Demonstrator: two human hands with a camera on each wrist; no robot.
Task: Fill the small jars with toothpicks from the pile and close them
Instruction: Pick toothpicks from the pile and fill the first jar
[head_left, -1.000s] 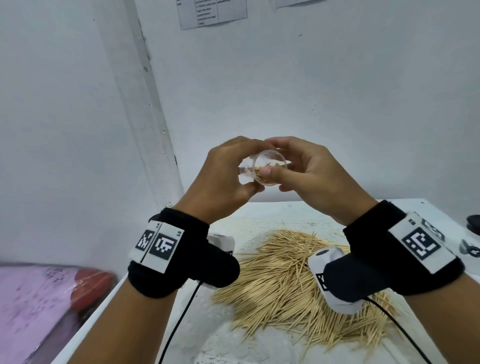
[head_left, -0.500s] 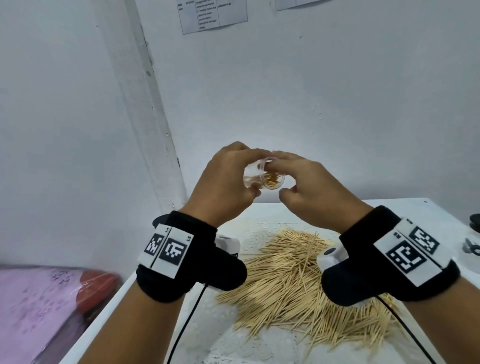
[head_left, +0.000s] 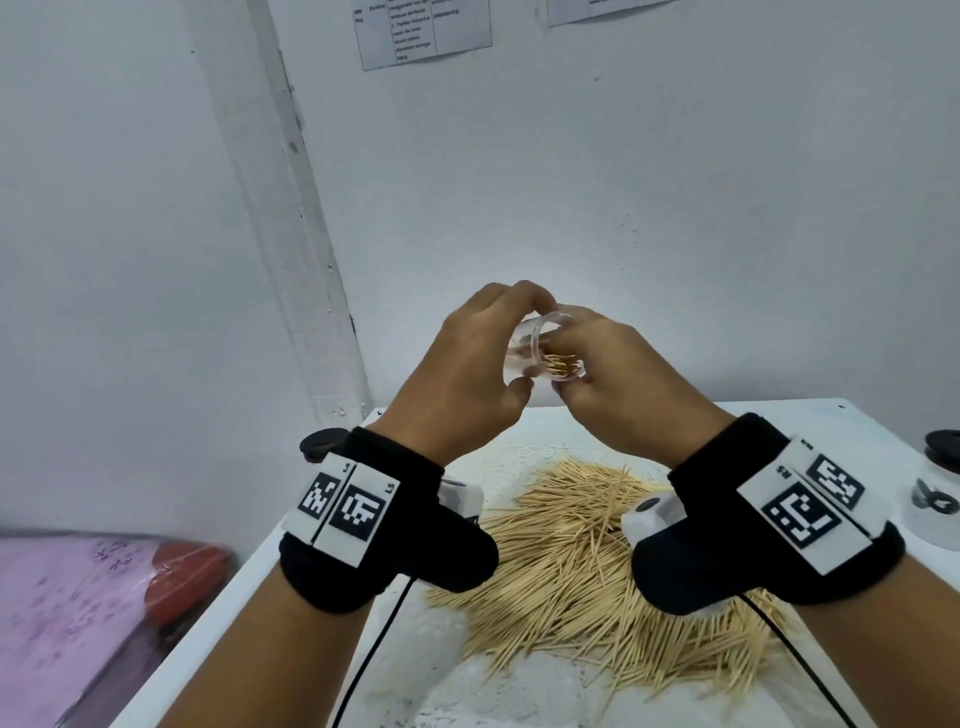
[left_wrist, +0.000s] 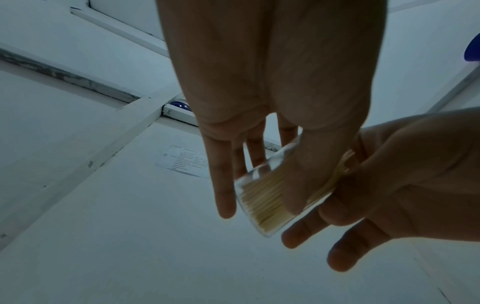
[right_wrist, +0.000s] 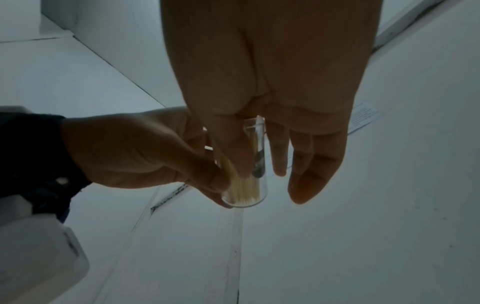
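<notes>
A small clear jar (head_left: 540, 353) partly filled with toothpicks is held up in the air above the table, tilted on its side. My left hand (head_left: 511, 358) grips its body, thumb across the glass (left_wrist: 262, 205). My right hand (head_left: 566, 358) pinches the jar at its open mouth, thumb in front and the other fingers behind (right_wrist: 249, 185). The toothpick ends show at the mouth. The toothpick pile (head_left: 582, 561) lies spread on the white table (head_left: 571, 426) below my wrists. No lid is on this jar.
At the table's right edge stand a jar with a black lid (head_left: 943, 449) and another lidded container (head_left: 935, 504). A pink sheet and a red object (head_left: 182, 577) lie lower left, off the table. White walls close in behind and to the left.
The jar has been turned between my hands from mouth-toward-me to more sideways. My right fingers have shifted over its mouth. Both hands have come slightly lower.
</notes>
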